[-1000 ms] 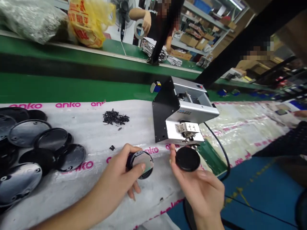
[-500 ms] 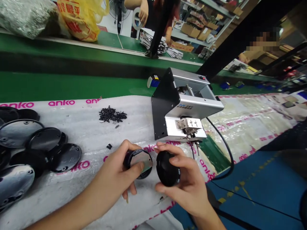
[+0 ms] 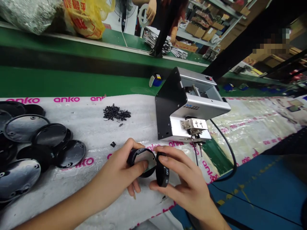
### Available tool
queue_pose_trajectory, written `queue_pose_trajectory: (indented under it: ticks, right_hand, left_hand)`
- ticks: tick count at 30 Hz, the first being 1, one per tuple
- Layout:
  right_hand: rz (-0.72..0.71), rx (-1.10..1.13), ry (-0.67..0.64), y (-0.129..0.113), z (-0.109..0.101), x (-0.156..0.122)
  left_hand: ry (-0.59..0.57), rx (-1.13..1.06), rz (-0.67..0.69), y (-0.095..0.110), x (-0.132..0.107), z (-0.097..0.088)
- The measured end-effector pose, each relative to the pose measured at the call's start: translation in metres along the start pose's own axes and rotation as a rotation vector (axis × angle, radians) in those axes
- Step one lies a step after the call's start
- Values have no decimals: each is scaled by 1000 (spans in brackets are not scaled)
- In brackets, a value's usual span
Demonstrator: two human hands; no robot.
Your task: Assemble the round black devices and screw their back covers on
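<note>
My left hand (image 3: 120,175) grips a round black housing with a shiny mirror face (image 3: 143,158), held just above the white foam sheet (image 3: 79,143). My right hand (image 3: 184,185) pinches a round black cap (image 3: 162,173) on edge, right beside the mirror housing and almost touching it. Both hands are closed on their parts, in front of the small silver and black machine (image 3: 189,110).
A stack of black round discs (image 3: 35,143) lies at the left. A small heap of black bits (image 3: 116,113) sits on the foam. A black cable (image 3: 227,153) runs from the machine. Behind is a green conveyor (image 3: 59,83), with another person's hand (image 3: 151,12) holding a tape roll.
My right hand has turned the black cap from flat to edge-on and brought it left, close against the mirror housing. My left hand has stayed nearly still.
</note>
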State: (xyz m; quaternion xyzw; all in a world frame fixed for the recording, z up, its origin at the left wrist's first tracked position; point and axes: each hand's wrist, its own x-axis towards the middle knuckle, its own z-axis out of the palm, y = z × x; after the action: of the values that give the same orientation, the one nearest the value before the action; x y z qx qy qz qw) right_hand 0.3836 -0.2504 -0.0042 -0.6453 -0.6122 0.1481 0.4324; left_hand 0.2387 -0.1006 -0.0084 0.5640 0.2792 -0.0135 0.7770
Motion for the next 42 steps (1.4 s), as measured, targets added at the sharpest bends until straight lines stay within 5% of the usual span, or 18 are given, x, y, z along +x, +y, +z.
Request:
queue_pose_trajectory:
  ticks: [17, 42]
  right_hand:
    - [51, -190, -309, -12, -1, 32]
    - [-71, -462, -286, -26, 2, 38]
  left_hand:
    - [-398, -457, -64, -4, 3, -40]
    - [-404, -459, -116, 0, 4, -42]
